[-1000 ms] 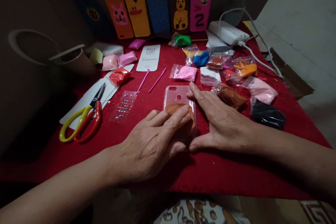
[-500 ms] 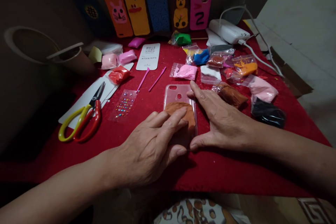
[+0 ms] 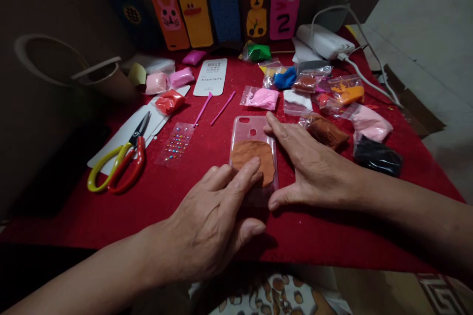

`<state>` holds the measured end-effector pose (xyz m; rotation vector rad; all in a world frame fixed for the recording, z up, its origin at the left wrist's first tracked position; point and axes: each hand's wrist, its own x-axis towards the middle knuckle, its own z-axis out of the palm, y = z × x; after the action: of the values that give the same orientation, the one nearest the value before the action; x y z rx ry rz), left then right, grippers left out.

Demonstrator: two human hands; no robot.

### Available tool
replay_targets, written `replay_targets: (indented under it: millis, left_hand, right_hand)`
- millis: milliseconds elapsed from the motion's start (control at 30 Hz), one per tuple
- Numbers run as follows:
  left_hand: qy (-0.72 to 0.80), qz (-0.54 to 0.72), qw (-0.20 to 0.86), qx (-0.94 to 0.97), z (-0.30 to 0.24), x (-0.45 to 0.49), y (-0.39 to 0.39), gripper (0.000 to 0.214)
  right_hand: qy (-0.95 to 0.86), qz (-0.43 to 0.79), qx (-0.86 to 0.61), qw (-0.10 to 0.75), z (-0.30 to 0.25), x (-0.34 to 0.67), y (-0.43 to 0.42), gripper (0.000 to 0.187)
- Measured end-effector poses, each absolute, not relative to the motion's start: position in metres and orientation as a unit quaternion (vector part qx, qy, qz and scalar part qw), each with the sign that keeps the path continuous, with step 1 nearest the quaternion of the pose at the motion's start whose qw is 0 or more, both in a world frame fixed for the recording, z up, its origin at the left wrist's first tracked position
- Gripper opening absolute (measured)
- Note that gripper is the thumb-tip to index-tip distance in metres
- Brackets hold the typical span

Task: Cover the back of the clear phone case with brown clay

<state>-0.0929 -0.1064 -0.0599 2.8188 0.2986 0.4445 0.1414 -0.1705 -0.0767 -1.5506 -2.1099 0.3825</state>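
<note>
A clear phone case (image 3: 240,130) lies flat on the red cloth, with a flattened patch of brown clay (image 3: 246,154) across its middle. Stretched fingers of my left hand (image 3: 210,216) rest on the clay's lower part; its thumb sticks out apart from the case. My right hand (image 3: 314,167) steadies the case along its right edge, forefinger by the upper corner and thumb near the lower one. The case's lower left part is hidden under my left hand.
Bagged clays, including a brown one (image 3: 327,133) and a black one (image 3: 379,155), lie to the right. Scissors (image 3: 138,147), a gem sticker sheet (image 3: 175,143) and pink tools (image 3: 222,108) are left. Decorated cases (image 3: 192,10) and a white power bank (image 3: 325,42) stand behind.
My left hand has shifted down and its thumb has moved away from the case, showing more of the clay patch. My right hand stays at the case's edge. The view has shifted slightly.
</note>
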Motion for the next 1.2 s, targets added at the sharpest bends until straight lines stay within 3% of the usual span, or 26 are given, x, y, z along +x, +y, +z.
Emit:
replay_targets:
  millis: [533,800,1200]
  left_hand:
    - [0.109,0.119,0.219,0.962,-0.056,-0.096,-0.106,0.067]
    - [0.148,0.111,0.163,0.969,-0.06,-0.099,-0.107,0.069]
    - [0.124,0.153,0.175,0.965,-0.066,-0.1,-0.114,0.068]
  right_hand:
    - [-0.776,0.135,-0.574,0.223,-0.079,0.142,-0.172,0.132]
    - [-0.781,0.122,-0.573,0.219,-0.08,0.143,-0.171,0.133]
    - [-0.785,0.114,-0.569,0.217,-0.08,0.144,-0.171,0.131]
